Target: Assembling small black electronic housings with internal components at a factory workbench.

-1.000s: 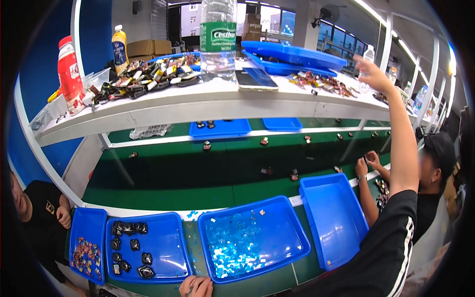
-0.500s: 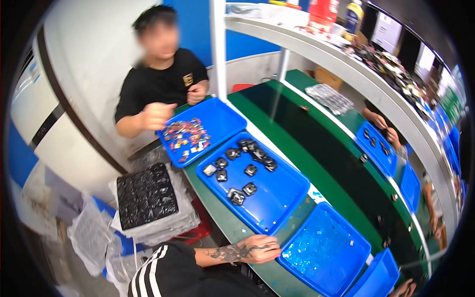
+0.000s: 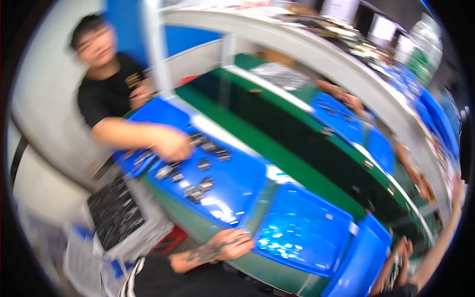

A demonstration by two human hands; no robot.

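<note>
Far left, below the tabletop edge: black tray [image 3: 115,210] of dark parts, stacked on grey trays. Next along, co-worker's hand [image 3: 170,143] reaching over a small blue bin [image 3: 129,161]. Then a large blue tray [image 3: 232,185] on the green tabletop [image 3: 297,163], scattered with small dark metal pieces [image 3: 198,185]. Left hand [image 3: 230,245] resting on the near edge beside another blue tray [image 3: 307,232] of clear glittering bits; grip loose, grasping nothing. Right hand out of sight. Heavy blur throughout.

L hand [image 3: 232,245] rests on worktop [image 3: 292,163] edge, betw. tray w/ small parts [image 3: 222,178] at left & tray [image 3: 307,232] at right; co-worker's hand [image 3: 173,143] over left tray.
</note>
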